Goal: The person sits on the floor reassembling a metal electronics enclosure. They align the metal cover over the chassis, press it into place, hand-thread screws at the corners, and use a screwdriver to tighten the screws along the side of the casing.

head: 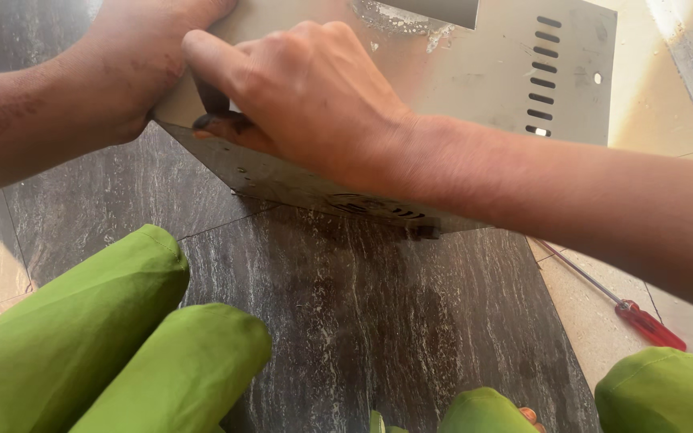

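- The flat grey sheet-metal casing [515,72] stands tilted on the dark veined stone floor [362,321], its lower edge resting on the tiles and its broad face leaning away toward the top of the view.
- A column of short dark vent slots runs down the casing's right side, with a small round hole beside them; a round grille of curved slits shows low on its shaded front face.
- The left hand [142,60] is curled over the casing's upper left corner — its fingers wrap behind the metal, out of sight.
- The right hand [306,92] lies across the casing's near edge, fingers bent and pressed together, pinching a small dark tool [212,100] against the metal; what kind of tool it is cannot be told.
- A red-handled screwdriver with a thin steel shaft [643,321] lies on the pale beige tile at the right, well apart from both hands.
- Green trouser legs [122,337] fill the bottom of the view — knees folded on either side of the dark tiles.
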